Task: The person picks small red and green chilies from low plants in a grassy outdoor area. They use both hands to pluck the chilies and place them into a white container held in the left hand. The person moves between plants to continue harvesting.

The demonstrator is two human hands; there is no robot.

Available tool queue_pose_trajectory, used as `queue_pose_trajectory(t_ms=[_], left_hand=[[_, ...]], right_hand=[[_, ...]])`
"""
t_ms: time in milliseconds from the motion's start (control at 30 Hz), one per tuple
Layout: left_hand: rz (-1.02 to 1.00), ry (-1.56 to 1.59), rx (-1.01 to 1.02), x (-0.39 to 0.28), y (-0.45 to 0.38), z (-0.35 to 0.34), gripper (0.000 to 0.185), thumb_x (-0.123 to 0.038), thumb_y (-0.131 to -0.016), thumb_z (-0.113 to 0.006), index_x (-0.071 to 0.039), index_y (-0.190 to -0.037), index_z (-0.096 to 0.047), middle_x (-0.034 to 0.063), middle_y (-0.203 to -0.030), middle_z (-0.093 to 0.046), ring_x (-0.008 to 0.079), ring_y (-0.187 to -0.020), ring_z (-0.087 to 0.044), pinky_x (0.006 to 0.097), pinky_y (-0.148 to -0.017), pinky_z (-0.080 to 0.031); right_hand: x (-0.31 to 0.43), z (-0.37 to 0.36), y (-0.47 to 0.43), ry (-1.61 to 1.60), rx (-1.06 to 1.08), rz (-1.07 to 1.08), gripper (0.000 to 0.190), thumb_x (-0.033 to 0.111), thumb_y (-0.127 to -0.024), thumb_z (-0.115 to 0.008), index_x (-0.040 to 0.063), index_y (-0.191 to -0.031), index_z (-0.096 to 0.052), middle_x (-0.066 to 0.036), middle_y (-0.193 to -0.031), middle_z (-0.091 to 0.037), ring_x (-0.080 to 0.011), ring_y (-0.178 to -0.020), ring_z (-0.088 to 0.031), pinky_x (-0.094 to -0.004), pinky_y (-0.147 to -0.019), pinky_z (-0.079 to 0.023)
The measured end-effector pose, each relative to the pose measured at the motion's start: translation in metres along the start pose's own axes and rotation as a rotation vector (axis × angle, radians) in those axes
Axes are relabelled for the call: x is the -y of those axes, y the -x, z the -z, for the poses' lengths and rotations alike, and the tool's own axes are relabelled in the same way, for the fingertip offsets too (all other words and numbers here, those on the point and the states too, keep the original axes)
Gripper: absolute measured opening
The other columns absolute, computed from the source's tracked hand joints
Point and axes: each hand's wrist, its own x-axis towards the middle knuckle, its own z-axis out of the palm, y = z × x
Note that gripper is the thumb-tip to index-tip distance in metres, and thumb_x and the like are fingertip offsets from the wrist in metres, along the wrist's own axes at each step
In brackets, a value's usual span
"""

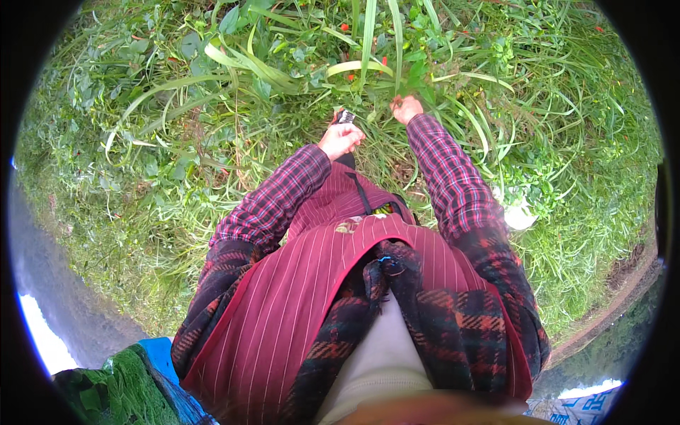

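Observation:
My right hand (407, 110) is closed at the foot of a leafy green plant (418, 76), which looks blurred. Something small and reddish-brown shows at its fingertips, too unclear to name. To the left and a little nearer my body, my left hand (340, 140) has its fingers curled in towards the thumb; whether it holds something small is hidden. Beyond the hands, small red fruits (383, 61), which look like chili peppers, hang or lie among the leaves. A maroon striped apron (297, 297) covers my front, and green and yellow pieces (383, 210) show in an opening of it.
Long strap-like grass blades (368, 37) rise just ahead of my hands. A patterned shoe (344, 116) shows behind my left hand. At right, a white object (519, 217) lies in the grass. A dirt strip (605, 303) borders the plants at lower right.

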Motion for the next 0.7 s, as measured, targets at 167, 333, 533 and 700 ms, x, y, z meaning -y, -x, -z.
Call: queue_pose_trajectory(t_ms=[167, 333, 533, 700], left_hand=[[0.01, -0.006, -0.074, -0.015, -0.034, -0.016, 0.016, -0.022, -0.087, -0.057, -0.008, -0.095, -0.062, -0.0046, -0.076, -0.058, 0.0025, -0.06, -0.048, 0.0161, -0.052, -0.038], [0.331, 0.044, -0.246, -0.032, -0.093, -0.026, 0.032, -0.036, -0.084, -0.061, -0.008, -0.099, -0.06, -0.0027, -0.084, -0.059, 0.0059, -0.066, -0.05, 0.0243, -0.059, -0.042], [0.379, 0.231, -0.182, -0.026, -0.125, -0.021, 0.021, -0.025, -0.078, -0.071, -0.007, -0.087, -0.062, -0.0019, -0.075, -0.061, 0.0062, -0.059, -0.051, 0.0212, -0.053, -0.041], [0.381, 0.202, -0.174, -0.022, -0.132, -0.019, 0.017, -0.017, -0.077, -0.071, -0.006, -0.087, -0.062, -0.0014, -0.072, -0.06, 0.0054, -0.057, -0.051, 0.0182, -0.048, -0.04]], right_hand=[[-0.014, -0.013, 0.011, -0.37, -0.117, 0.153, 0.009, 0.016, -0.081, -0.06, 0.007, -0.08, -0.06, -0.007, -0.067, -0.062, -0.0188, -0.062, -0.059, -0.0276, -0.061, -0.047], [0.012, 0.009, 0.045, -0.313, -0.022, 0.202, 0.014, 0.02, -0.076, -0.066, 0.009, -0.083, -0.061, -0.004, -0.069, -0.063, -0.0114, -0.065, -0.057, -0.0288, -0.063, -0.047], [0.024, 0.027, 0.049, -0.337, 0.028, 0.253, 0.015, 0.021, -0.076, -0.066, 0.008, -0.08, -0.06, -0.002, -0.066, -0.061, -0.01, -0.063, -0.055, -0.0277, -0.06, -0.047], [0.028, 0.036, 0.049, -0.395, 0.133, 0.284, 0.015, 0.018, -0.078, -0.064, 0.005, -0.075, -0.057, -0.002, -0.064, -0.057, -0.0097, -0.063, -0.053, -0.027, -0.058, -0.045]])
